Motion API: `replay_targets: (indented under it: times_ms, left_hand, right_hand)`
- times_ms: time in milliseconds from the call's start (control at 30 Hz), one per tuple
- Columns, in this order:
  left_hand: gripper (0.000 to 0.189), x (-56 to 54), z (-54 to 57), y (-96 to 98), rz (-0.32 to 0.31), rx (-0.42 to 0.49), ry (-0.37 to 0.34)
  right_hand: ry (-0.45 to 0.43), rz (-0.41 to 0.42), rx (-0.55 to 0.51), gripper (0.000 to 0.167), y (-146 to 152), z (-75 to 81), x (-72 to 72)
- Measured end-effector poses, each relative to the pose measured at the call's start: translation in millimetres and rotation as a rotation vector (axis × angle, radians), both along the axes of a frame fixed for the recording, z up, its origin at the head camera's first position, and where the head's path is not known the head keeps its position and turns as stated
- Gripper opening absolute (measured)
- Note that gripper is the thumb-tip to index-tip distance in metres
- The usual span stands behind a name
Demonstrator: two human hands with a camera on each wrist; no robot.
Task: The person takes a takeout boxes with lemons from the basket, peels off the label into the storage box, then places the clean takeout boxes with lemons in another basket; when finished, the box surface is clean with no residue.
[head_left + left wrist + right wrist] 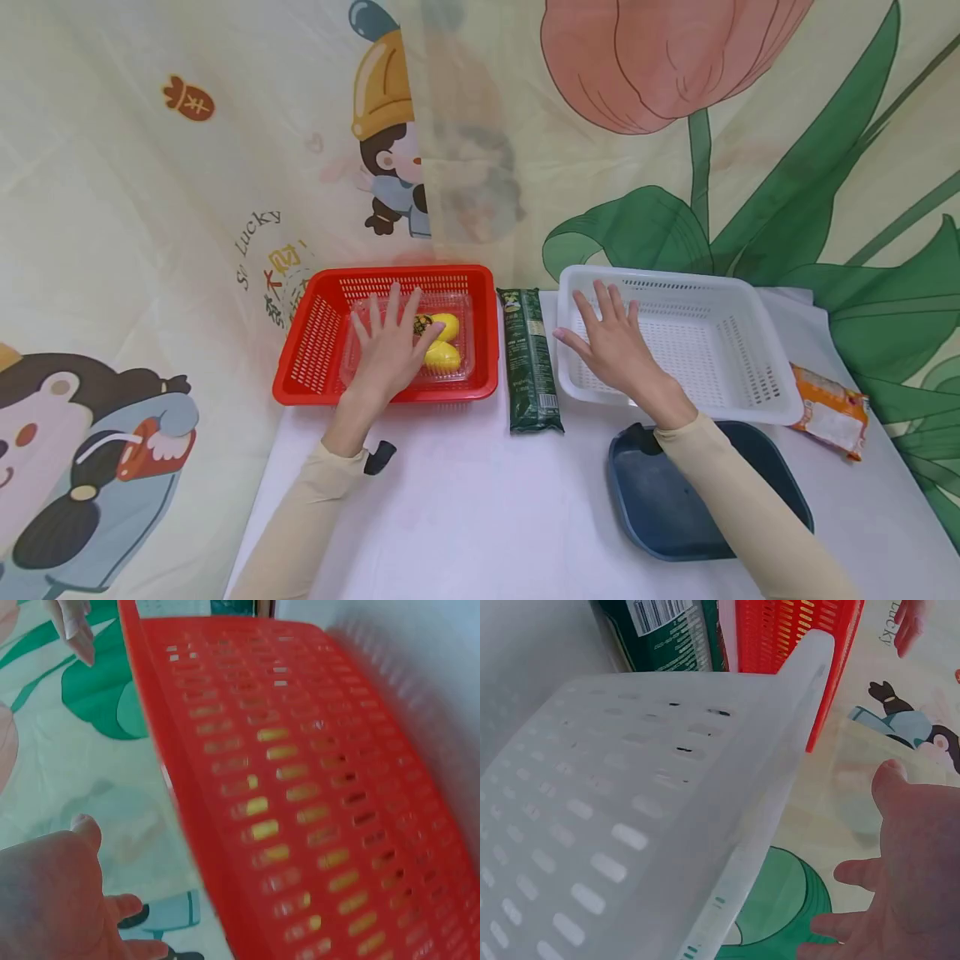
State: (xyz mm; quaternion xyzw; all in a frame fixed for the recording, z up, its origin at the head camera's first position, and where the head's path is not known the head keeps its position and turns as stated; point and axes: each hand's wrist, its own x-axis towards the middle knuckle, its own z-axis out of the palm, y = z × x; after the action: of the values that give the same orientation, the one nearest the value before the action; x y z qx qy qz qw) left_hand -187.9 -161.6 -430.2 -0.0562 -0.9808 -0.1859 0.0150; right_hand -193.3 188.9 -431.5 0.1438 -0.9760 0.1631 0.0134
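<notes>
We see the red basket (311,354) toward the left side of the table (480,517), the white basket (697,350) toward the right. The left hand (393,346) is above the red basket, the right hand (618,346) above the white one — both released, fingers spread, grasping nothing. In the wrist views we find each hand apart from the rim. Inside the red basket sits a clear box (467,343) with yellow pieces (442,357), partly behind the left hand. Between the baskets lies a green pack (531,358). Nearer us is a blue tray (652,500), crossed by the right sleeve (735,483); just beside the white basket — at its right — lies an orange pack (828,412).
</notes>
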Motion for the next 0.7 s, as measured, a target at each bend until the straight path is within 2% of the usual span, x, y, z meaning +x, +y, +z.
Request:
replay_targets:
  times_ms: [333, 533, 700]
  left_hand:
    - [0.083, -2.5, 15.6, -27.1, 0.052, 0.136, -0.091]
    - [0.087, -8.8, 29.1, -40.3, 0.056, 0.132, -0.159]
    - [0.088, -14.4, 38.1, -49.0, 0.030, 0.131, -0.228]
  right_hand:
    - [0.032, 0.053, -0.023, 0.080, -26, 10.4, -4.6]
    - [0.038, 0.098, -0.061, 0.079, -47, 15.8, -7.0]
    - [0.023, 0.134, -0.125, 0.078, -69, 15.2, -9.5]
